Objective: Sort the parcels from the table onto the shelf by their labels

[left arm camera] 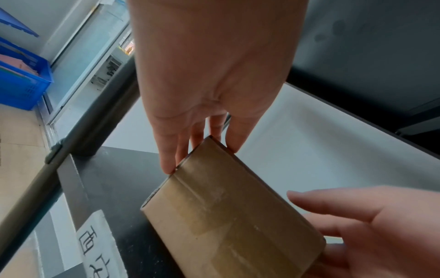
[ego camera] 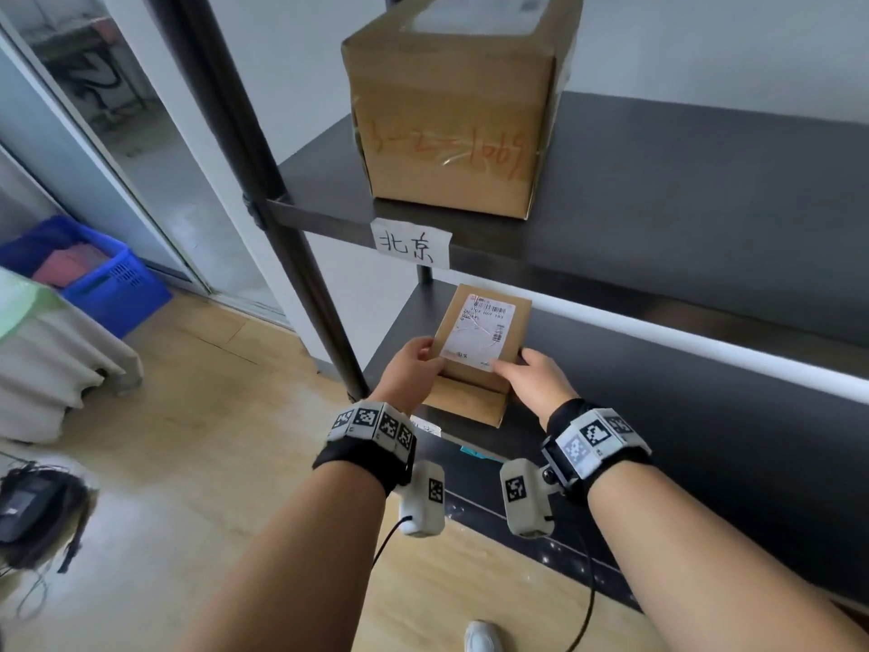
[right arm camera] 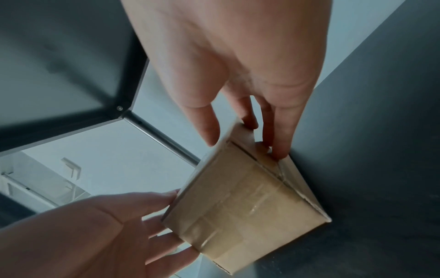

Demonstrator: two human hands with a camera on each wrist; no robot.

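Gripping small parcel edges, left hand and right hand, bare shelf rightward.

Parcel: matt brown cardboard, glossy clear tape, paper label. Shelf under the hands: matt dark, metal post.

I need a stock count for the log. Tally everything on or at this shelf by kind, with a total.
Cardboard parcels: 2, the large box on the upper shelf and the small parcel held in both hands' grip.
Handwritten shelf labels: 2, one above, one below.
Total: 4
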